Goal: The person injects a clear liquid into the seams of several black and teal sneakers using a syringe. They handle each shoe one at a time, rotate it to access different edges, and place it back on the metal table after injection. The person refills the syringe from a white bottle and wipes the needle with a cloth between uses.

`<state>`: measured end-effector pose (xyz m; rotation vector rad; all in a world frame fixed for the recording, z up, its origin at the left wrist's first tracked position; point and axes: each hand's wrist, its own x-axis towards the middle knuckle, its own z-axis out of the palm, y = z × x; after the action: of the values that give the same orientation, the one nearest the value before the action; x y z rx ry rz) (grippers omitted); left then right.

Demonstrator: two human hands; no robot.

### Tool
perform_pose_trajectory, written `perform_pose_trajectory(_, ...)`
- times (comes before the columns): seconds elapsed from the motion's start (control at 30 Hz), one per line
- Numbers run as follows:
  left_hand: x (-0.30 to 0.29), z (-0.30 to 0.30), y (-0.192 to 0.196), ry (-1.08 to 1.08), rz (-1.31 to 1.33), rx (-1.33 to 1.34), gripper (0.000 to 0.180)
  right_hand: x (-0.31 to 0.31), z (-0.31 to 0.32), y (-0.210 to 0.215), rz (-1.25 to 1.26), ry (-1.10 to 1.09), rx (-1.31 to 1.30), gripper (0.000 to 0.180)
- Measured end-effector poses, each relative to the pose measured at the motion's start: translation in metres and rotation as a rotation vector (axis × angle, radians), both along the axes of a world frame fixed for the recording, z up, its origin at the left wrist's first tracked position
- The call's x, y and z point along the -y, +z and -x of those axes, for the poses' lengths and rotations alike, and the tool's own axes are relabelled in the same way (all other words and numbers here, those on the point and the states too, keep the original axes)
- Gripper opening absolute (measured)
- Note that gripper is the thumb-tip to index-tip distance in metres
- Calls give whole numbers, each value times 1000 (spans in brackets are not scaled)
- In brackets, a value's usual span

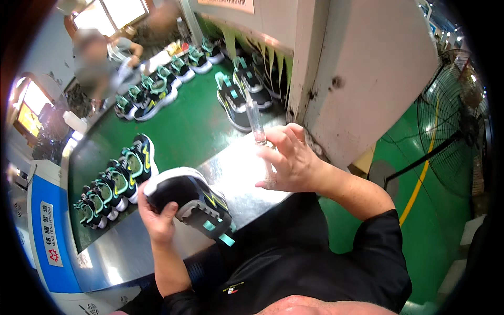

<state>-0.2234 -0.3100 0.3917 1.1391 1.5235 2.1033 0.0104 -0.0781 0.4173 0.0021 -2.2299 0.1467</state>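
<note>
Factory floor painted green, with a big pale pillar (pixel 362 68) up right and a standing fan (pixel 451 131) at the far right edge. Long green conveyor belt (pixel 184 131) running away up left, carrying pairs of black and teal sneakers (pixel 126 173) in rows, more sneakers (pixel 239 92) near the pillar. Shiny metal desk (pixel 247 178) at the belt's near end. Held over that desk: a black sneaker (pixel 191 202) with white sole rim and teal and yellow accents, tipped on its side, gripped in the left hand (pixel 156 218), fingers and thumb clamped round the heel end. Higher and to the right, right hand (pixel 291 160) with fingers closed on a thin clear tube or stick (pixel 257 123) pointing upward, well apart from the shoe. Likely risks: shoe slipping from a one-handed heel grip onto the desk; slim tool tipping or dropping from a light pinch, or smearing the upper if brought in carelessly. Hard to tell: exact nature of the clear tool, lower end hidden behind the hand; shoe's far side out of sight; people (pixel 105 52) at the belt's far end blurred.
</note>
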Motion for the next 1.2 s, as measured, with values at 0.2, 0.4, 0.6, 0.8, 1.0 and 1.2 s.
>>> perform_pose_trajectory(0.2, 11, 16, -35, 75, -64, 44, 61, 17, -51, -83, 705, 185, 484, 100)
perform_pose_trajectory(0.4, 13, 14, -38, 91, -2, 56, 61, 19, -79, -103, 1119, 87, 775, 105)
perform_pose_trajectory(0.6, 16, 26, -44, 52, 20, 82, 54, 17, -96, -92, 1068, 165, 810, 107)
perform_pose_trajectory(0.8, 17, 46, -59, 257, -68, 407, 56, 16, -103, -98, 1279, 72, 797, 116)
perform_pose_trajectory(1.0, -25, 66, -95, -349, -196, 815, 39, 36, -88, -90, 1778, 393, 380, 140)
perform_pose_trajectory(1.2, -16, 44, -78, -373, -187, 789, 53, 52, -2, -40, 1862, 1035, 131, 139)
